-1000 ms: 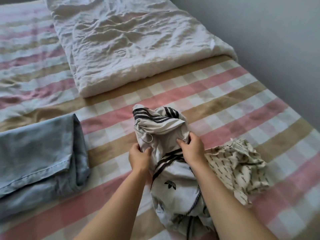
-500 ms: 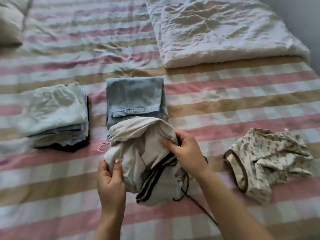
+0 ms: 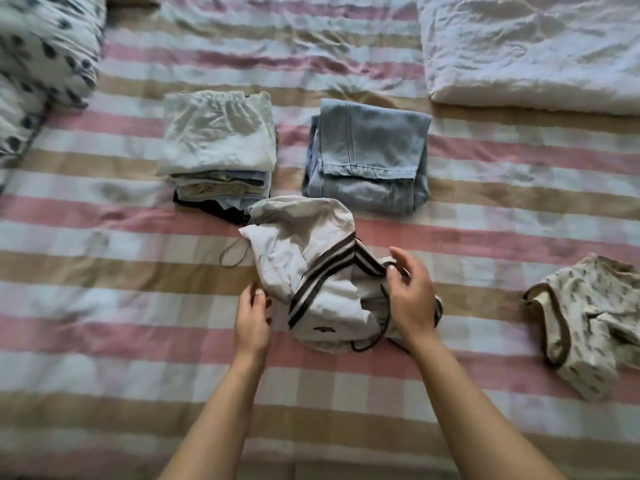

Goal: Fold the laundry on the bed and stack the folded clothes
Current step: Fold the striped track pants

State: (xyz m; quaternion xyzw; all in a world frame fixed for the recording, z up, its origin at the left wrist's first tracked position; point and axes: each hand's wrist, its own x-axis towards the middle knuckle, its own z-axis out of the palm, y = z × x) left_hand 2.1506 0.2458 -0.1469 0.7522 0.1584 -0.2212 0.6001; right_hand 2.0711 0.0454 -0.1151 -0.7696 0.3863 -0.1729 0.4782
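Bed [image 3: 104, 237]: covered by a sheet checked in pink, tan and white; it carries everything below.
White quilt [image 3: 530, 46]: folded, wrinkled, at the far right corner.
Spotted bedding [image 3: 41, 53]: white with dark spots, bunched at the far left corner.
Folded jeans [image 3: 370, 154]: light blue denim, mid-bed, just right of the stack and apart from it.
Stack of folded clothes [image 3: 214, 133]: pale garment on top, several layers under it, a dark one at the bottom.
White striped garment [image 3: 311, 244]: the piece being handled; crumpled in the middle of the bed, dark stripe bands across it, its far end overlapping the near edges of the jeans and the stack.
Printed garment [image 3: 588, 323]: cream with a small dark print and brown trim, unfolded, by the right edge.
Right hand [image 3: 412, 299]: lies over the striped garment's right side, thumb and bent fingers gripping the cloth by a stripe band.
Left hand [image 3: 251, 320]: at the garment's near-left edge, fingers lightly curled; whether they pinch cloth cannot be told.
Drawstring [image 3: 232, 256]: a thin loop lying left of the garment.
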